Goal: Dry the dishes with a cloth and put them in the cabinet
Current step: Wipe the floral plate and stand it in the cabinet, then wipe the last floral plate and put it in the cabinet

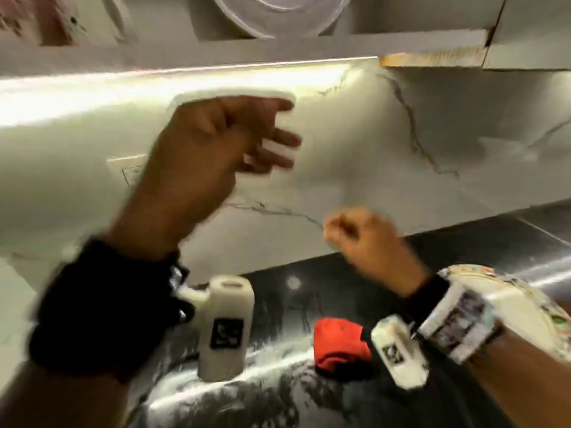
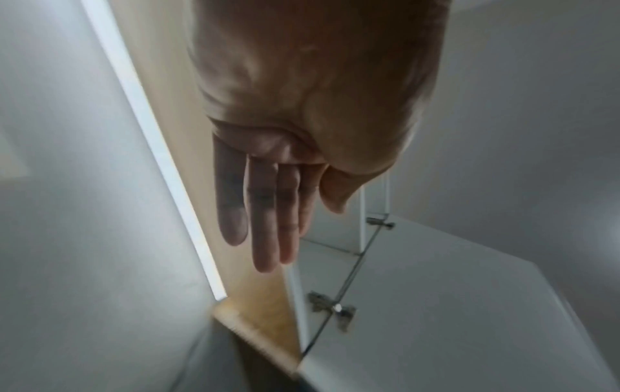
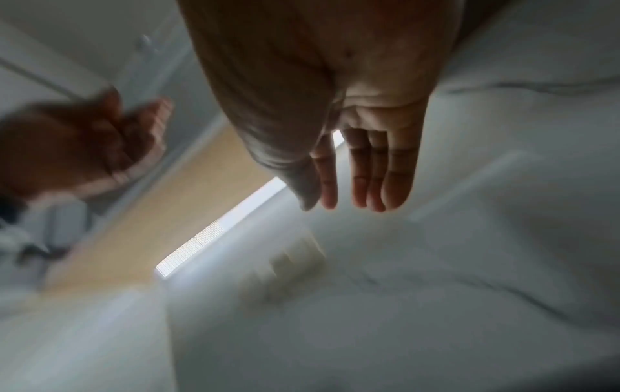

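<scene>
My left hand [image 1: 272, 140] is raised in front of the marble wall, just below the cabinet, fingers spread and straight, holding nothing. The left wrist view shows its fingers [image 2: 265, 212] extended beside the open cabinet door [image 2: 453, 305]. My right hand [image 1: 349, 233] hangs lower and to the right, above the counter, also empty; the right wrist view shows its fingers [image 3: 365, 180] relaxed and nearly straight. A red cloth [image 1: 340, 344] lies crumpled on the dark counter [image 1: 278, 304] below my hands. A clear glass dish [image 1: 278, 13] stands on the cabinet shelf at the top edge.
A bright light strip [image 1: 154, 84] runs under the cabinet along the veined marble wall. A wall socket [image 1: 129, 171] sits behind my left wrist. Metal hinges [image 2: 332, 307] join the open door to the cabinet. The picture is blurred by motion.
</scene>
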